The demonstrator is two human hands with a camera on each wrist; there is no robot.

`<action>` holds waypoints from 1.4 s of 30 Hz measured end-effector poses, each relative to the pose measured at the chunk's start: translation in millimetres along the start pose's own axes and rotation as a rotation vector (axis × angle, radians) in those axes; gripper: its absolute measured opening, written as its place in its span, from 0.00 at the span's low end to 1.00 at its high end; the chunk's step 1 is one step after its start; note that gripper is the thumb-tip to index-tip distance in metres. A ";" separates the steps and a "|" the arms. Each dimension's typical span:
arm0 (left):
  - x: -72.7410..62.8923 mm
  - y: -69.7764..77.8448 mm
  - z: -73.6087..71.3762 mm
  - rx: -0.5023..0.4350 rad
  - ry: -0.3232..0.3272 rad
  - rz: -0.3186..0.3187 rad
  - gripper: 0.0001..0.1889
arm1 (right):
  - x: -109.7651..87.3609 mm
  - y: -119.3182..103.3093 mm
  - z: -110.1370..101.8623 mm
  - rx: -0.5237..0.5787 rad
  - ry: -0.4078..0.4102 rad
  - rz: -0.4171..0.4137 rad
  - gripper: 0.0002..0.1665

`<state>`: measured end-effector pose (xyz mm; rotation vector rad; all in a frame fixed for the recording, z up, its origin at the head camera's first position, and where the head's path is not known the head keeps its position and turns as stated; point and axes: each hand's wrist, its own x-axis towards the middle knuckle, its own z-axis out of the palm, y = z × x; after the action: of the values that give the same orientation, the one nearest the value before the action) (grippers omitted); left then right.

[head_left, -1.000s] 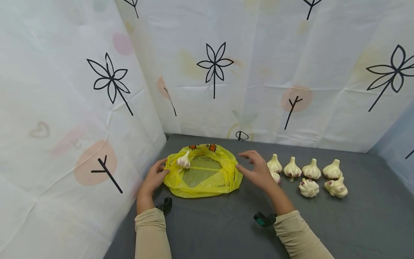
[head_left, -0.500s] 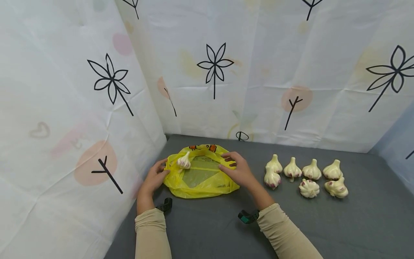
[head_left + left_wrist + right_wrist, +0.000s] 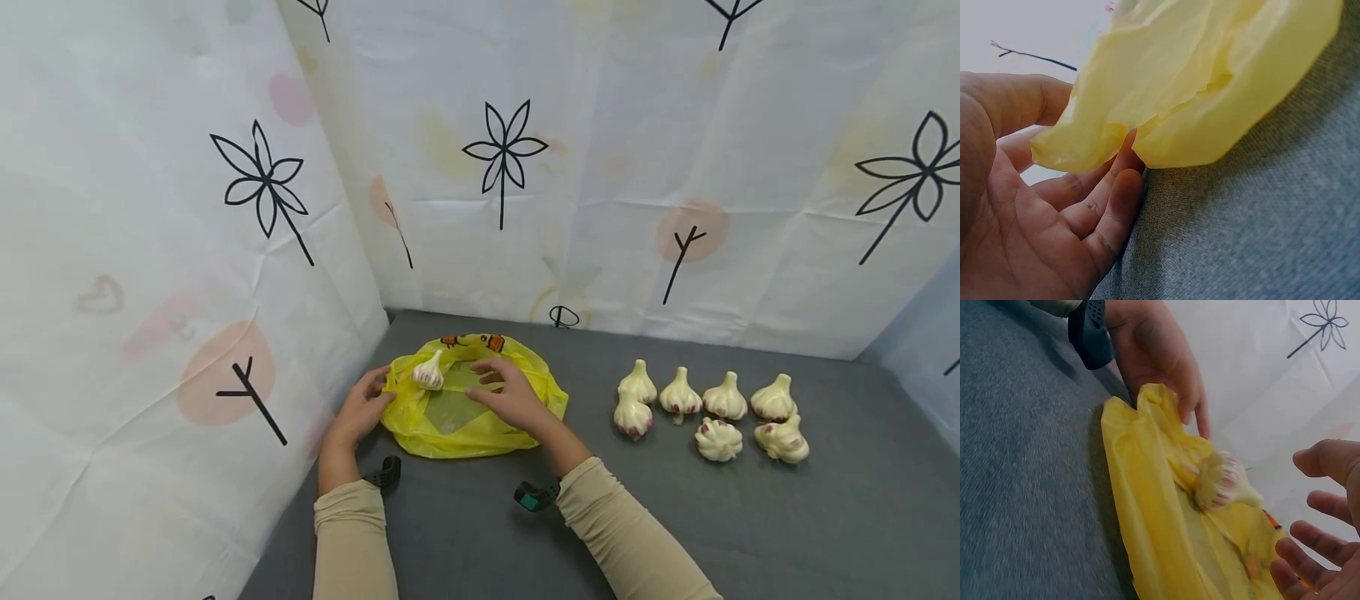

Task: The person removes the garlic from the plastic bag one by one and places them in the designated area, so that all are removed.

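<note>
A yellow plastic bag (image 3: 461, 440) lies spread on the table with its mouth open. One garlic bulb (image 3: 428, 372) rests on the bag's left part, neck up. At the left edge of the bag, my left hand (image 3: 360, 410) touches the film; its loosely bent fingers (image 3: 1079, 200) lie beside and partly behind the bag's corner. My right hand (image 3: 513, 400) hovers over the middle of the bag, thumb and fingers apart, holding nothing. In the right wrist view its fingers (image 3: 1316, 544) are spread, a gap away from the bulb.
On the right of the dark grey table (image 3: 840, 517) stand several more garlic bulbs (image 3: 725, 396) in two loose rows. White patterned cloth walls (image 3: 585, 208) close off the back and the left side.
My right hand has moved left, from beside the bag's right edge to over its middle. The left hand has stayed at the bag's left edge.
</note>
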<state>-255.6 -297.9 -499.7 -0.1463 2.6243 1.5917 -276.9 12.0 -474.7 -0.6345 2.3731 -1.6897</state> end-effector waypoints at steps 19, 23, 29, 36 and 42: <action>-2.6 1.5 2.5 0.015 0.004 0.011 0.32 | 41.4 6.5 40.2 0.072 0.020 0.086 0.35; -1.9 0.4 0.4 0.015 0.001 0.009 0.32 | 49.2 8.8 48.1 0.054 -0.012 0.091 0.38; -1.2 -1.4 -1.7 0.013 0.000 0.018 0.32 | 56.2 5.9 57.1 0.023 -0.015 0.124 0.47; 0.2 0.2 -0.5 0.012 0.004 0.023 0.32 | 60.3 0.7 61.4 0.004 0.014 0.135 0.52; -0.5 1.9 0.3 0.009 0.002 0.012 0.31 | 62.6 1.4 64.6 -0.001 0.024 0.123 0.50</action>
<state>-255.3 -296.7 -498.2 -0.1315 2.6387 1.5844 -309.7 -70.1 -491.4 -0.4608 2.3759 -1.6533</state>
